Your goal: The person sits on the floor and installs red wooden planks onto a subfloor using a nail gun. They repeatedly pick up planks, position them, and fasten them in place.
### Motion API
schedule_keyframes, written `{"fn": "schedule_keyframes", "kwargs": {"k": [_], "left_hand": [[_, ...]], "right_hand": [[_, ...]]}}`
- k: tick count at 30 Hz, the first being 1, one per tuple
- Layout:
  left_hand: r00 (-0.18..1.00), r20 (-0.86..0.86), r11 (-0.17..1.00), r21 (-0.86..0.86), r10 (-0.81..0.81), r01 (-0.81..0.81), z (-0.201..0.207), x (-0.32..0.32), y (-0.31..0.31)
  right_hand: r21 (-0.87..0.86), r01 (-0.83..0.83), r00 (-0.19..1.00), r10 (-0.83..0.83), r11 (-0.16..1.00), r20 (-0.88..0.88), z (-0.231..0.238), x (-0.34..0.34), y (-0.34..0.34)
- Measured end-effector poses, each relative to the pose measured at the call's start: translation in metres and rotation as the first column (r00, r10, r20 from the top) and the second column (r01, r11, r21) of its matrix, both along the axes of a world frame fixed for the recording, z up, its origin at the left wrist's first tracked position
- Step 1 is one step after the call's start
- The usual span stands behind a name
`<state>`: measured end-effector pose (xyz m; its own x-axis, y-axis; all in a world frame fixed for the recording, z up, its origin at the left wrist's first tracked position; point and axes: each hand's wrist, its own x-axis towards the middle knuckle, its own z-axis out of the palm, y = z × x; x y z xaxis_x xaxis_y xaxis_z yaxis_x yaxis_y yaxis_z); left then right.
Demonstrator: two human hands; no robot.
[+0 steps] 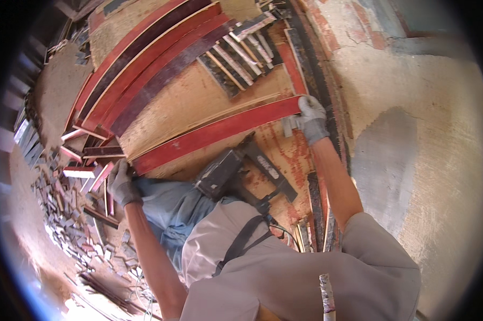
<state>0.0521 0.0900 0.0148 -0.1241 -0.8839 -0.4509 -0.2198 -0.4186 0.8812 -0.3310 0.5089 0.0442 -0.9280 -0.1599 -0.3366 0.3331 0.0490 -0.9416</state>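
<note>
A long, narrow red wooden board [215, 132] lies slantwise across the plywood work surface [161, 125]. My right hand [312, 115], in a grey-white work glove, grips its far right end, with the thumb side over the edge. At the board's near left end is my gloved left hand [123, 183], its fingers closed around the corner and partly hidden. Just nearer than the board, a black nail gun [236, 174] rests on the plywood beside my leg in blue trousers [166, 206]. A thin pale strip [198, 125] runs along the board's far edge.
Several red and dark curved boards [161, 64] stand at the far left. Short wooden strips [241, 56] lie in a row beyond the board. Dark lengths of timber [327, 128] edge the right side. Many small offcuts [81, 230] litter the floor at left.
</note>
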Motion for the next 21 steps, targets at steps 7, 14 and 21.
{"fn": "schedule_keyframes", "kwargs": {"k": [7, 14, 21], "left_hand": [[0.995, -0.062, 0.995, 0.068, 0.080, -0.075, -0.016, 0.005, -0.007], [0.998, -0.032, 0.998, 0.010, 0.057, -0.057, -0.013, 0.010, -0.006], [0.954, 0.245, 0.961, -0.166, -0.175, 0.219, 0.013, 0.013, 0.009]], "right_hand": [[-0.019, 0.014, 0.992, -0.011, 1.000, 0.126, -0.008, 0.001, -0.026], [0.154, 0.086, 0.977, -0.114, 0.984, 0.182, -0.002, 0.008, -0.055], [0.096, -0.010, 1.000, 0.008, 0.995, 0.023, -0.006, 0.025, -0.058]]}}
